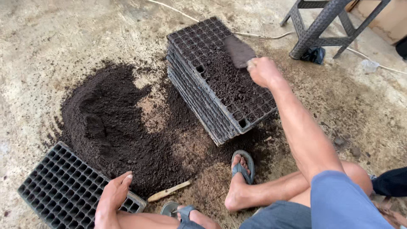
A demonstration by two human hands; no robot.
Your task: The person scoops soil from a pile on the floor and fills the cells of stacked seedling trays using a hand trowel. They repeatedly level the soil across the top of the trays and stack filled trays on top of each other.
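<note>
Seedling-tray filling station, on a concrete floor [51,34]. Right hand [263,70]: closed around the handle of a flat scoop [238,51], its blade raised over the far half of the tray stack [220,80], presumably held there so soil drops or is spread into the cells. Tray stack: several black cell trays nested one on another, set at an angle just beside the soil pile [110,123], close enough for short reaches; the top tray is part covered with soil toward the near end, cells at the far corner showing open. Soil pile: dark, loose, heaped on the floor between the stack and the spare tray [63,188]. Spare tray: single, unfilled, lying flat at the near left. Left hand [111,199]: fingers loosely bent, holding nothing, resting on the spare tray's near edge, seemingly as a prop for the leaning body. Wooden stick [168,191]: lying on the floor near the sandalled feet [239,178]. Stool [322,25]: woven, dark, well apart at the far right, with a pale cord [263,36] trailing past it.
</note>
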